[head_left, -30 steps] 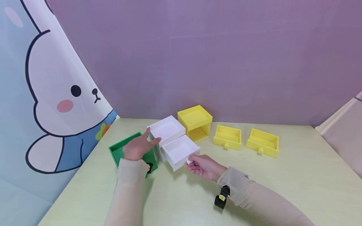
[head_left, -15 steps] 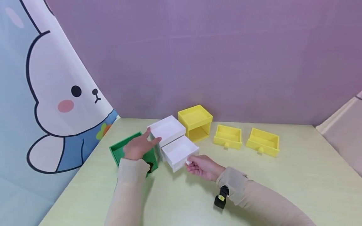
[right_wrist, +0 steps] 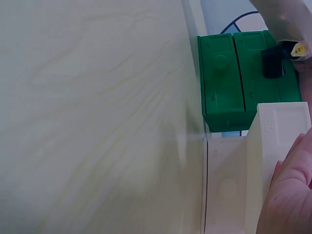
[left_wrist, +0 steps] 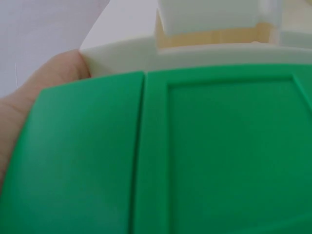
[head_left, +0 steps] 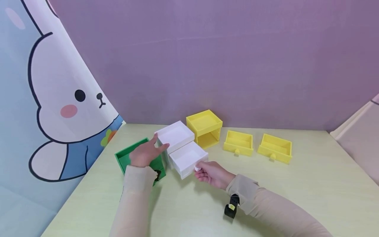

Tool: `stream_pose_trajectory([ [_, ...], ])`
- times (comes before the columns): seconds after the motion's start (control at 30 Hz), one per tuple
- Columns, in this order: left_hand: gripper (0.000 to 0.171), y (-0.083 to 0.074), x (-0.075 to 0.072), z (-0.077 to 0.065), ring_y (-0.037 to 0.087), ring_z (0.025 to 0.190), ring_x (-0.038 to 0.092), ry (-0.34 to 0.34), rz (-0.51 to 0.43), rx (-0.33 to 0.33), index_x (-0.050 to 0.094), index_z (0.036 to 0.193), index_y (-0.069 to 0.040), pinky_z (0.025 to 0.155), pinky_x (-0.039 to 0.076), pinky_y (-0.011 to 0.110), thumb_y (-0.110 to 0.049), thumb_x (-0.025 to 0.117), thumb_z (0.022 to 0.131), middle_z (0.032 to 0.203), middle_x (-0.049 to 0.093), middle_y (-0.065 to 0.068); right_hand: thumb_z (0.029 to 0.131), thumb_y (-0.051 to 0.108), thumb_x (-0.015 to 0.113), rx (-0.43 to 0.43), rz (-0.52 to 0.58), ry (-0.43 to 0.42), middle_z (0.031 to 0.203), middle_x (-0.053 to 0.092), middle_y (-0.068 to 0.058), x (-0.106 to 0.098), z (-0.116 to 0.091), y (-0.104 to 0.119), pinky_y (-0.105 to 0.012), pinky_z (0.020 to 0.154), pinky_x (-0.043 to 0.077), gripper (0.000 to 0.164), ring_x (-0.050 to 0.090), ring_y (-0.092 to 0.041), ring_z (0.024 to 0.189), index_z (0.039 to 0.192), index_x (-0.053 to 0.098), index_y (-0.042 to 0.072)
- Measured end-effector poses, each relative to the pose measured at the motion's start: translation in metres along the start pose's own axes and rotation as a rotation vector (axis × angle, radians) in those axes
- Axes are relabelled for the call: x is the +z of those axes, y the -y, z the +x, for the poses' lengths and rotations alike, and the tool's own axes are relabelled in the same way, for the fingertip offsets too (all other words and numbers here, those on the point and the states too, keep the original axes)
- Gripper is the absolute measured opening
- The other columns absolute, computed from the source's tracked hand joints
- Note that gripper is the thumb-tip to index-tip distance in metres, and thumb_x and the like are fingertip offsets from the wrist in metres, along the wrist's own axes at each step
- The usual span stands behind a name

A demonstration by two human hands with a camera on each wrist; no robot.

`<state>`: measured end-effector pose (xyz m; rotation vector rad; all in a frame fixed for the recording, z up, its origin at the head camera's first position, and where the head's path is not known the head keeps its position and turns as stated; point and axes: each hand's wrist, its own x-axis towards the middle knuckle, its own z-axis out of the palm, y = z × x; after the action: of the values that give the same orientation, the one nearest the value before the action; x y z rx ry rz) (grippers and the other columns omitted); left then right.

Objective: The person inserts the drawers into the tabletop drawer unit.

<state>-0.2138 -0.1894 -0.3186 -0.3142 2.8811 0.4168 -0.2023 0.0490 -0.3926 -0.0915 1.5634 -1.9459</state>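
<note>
A white two-drawer cabinet (head_left: 175, 133) stands at the middle back, its upper drawer (head_left: 188, 158) pulled well out over the front. My right hand (head_left: 214, 174) pinches the white knob (head_left: 197, 169) of that drawer between thumb and finger. In the right wrist view, the lower drawer front (right_wrist: 226, 161) sits flush below it. With thumb and fingers spread, my left hand (head_left: 145, 153) touches the cabinet's left side. Under that hand is a green drawer cabinet (head_left: 122, 156), whose panels fill most of the left wrist view.
Behind the white cabinet stands a yellow cabinet (head_left: 204, 121) with an open slot. Two yellow drawers (head_left: 238, 142) with knobs lie to its right on the pale table (head_left: 311, 184). A purple backdrop (head_left: 237, 65) rises at the table's back edge.
Almost nothing differs. The upper white drawer and my right hand have shifted very slightly; my left hand stays on the cabinet.
</note>
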Motion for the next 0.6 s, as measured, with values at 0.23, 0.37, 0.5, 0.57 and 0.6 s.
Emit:
stream_pose_trajectory([
  [0.23, 0.084, 0.0013, 0.0021, 0.0018, 0.018, 0.052, 0.04, 0.006, 0.001, -0.004, 0.013, 0.155, -0.022, 0.053, 0.028, 0.03, -0.07, 0.037, 0.09, 0.07, 0.054, 0.01, 0.09, 0.005, 0.047, 0.005, -0.004, -0.017, 0.068, 0.057, 0.0, 0.0004, 0.002, 0.0016, -0.012, 0.058, 0.048, 0.014, 0.055, -0.002, 0.058, 0.093, 0.053, -0.008],
  [0.37, 0.084, 0.0015, 0.0032, 0.0026, 0.018, 0.052, 0.039, 0.001, 0.002, -0.001, 0.014, 0.155, -0.022, 0.052, 0.028, 0.03, -0.07, 0.037, 0.09, 0.069, 0.054, 0.01, 0.09, 0.005, 0.048, 0.006, -0.007, -0.02, 0.069, 0.056, 0.0, 0.0016, 0.0029, 0.003, -0.013, 0.059, 0.048, 0.014, 0.055, -0.002, 0.059, 0.092, 0.054, -0.006],
  [0.5, 0.083, 0.001, 0.0025, 0.0008, 0.017, 0.05, 0.037, -0.003, -0.001, 0.003, 0.014, 0.155, -0.022, 0.052, 0.027, 0.029, -0.069, 0.037, 0.09, 0.069, 0.054, 0.01, 0.09, 0.006, 0.048, 0.0, -0.015, -0.01, 0.069, 0.056, 0.0, 0.0022, 0.0039, 0.004, -0.013, 0.059, 0.048, 0.012, 0.055, -0.003, 0.059, 0.089, 0.055, -0.004],
  [0.57, 0.084, 0.0007, 0.0015, -0.0007, 0.018, 0.051, 0.038, -0.006, -0.006, 0.007, 0.014, 0.155, -0.021, 0.052, 0.027, 0.029, -0.069, 0.037, 0.091, 0.069, 0.054, 0.01, 0.091, 0.006, 0.048, -0.001, -0.014, -0.01, 0.069, 0.056, 0.0, 0.0028, 0.0047, 0.0047, -0.013, 0.059, 0.048, 0.011, 0.055, -0.003, 0.059, 0.087, 0.055, -0.002],
  [0.6, 0.083, 0.0004, 0.0012, -0.0012, 0.018, 0.051, 0.038, -0.007, -0.005, 0.009, 0.014, 0.155, -0.021, 0.052, 0.027, 0.03, -0.069, 0.037, 0.091, 0.069, 0.054, 0.01, 0.091, 0.006, 0.048, -0.002, -0.012, -0.01, 0.069, 0.056, 0.0, 0.0031, 0.0053, 0.005, -0.013, 0.059, 0.048, 0.011, 0.055, -0.003, 0.059, 0.087, 0.055, -0.002],
])
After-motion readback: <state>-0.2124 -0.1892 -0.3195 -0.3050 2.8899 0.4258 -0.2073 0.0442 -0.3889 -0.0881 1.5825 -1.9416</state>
